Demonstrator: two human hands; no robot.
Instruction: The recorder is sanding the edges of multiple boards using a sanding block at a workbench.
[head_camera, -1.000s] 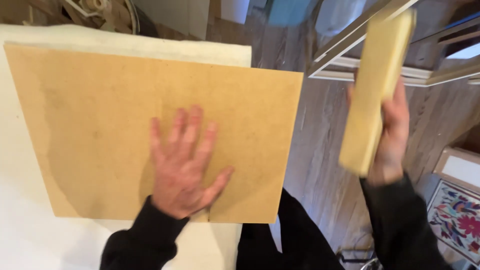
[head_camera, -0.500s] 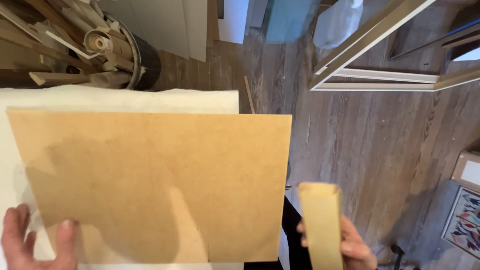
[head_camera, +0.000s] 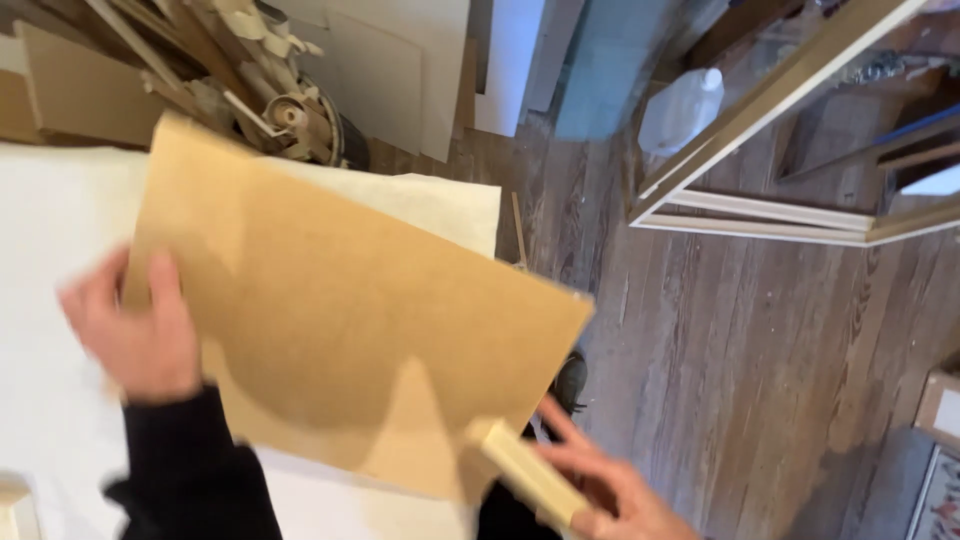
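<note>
Since half a second ago the brown board (head_camera: 340, 320) has swung: then it lay square on the white sheet, now it sits rotated, one corner pointing up toward the scrap bin, another jutting past the table edge over the floor. Left hand has come up from the bottom edge to the board's left side.

Head view, only one. Left hand (head_camera: 135, 330), blurred with motion, grips the board's left edge, thumb on top, fingers apparently curled under; dark sleeve (head_camera: 190, 465) below it. Looks like this hand does the turning, holding at the edge so the face stays free.

Right hand (head_camera: 610, 490) low in frame, closed round one end of a pale block (head_camera: 525, 470), fingers spread along its side. Block's other end meets the board's lower edge, touching or just over it; cannot tell which. Held flat and low, likely to press or rub on the surface.

Board rests partly on the white sheet (head_camera: 60, 230) covering the table; sheet probably there to protect the work. Board's right corner hangs off.

Around: bin of wood offcuts (head_camera: 270, 90) at top left, pale panels (head_camera: 400, 70) leaning behind, long wooden frame (head_camera: 780, 210) lying on the plank floor (head_camera: 760, 380), white plastic jug (head_camera: 680, 110) near the frame. Patterned picture edge at bottom right.
</note>
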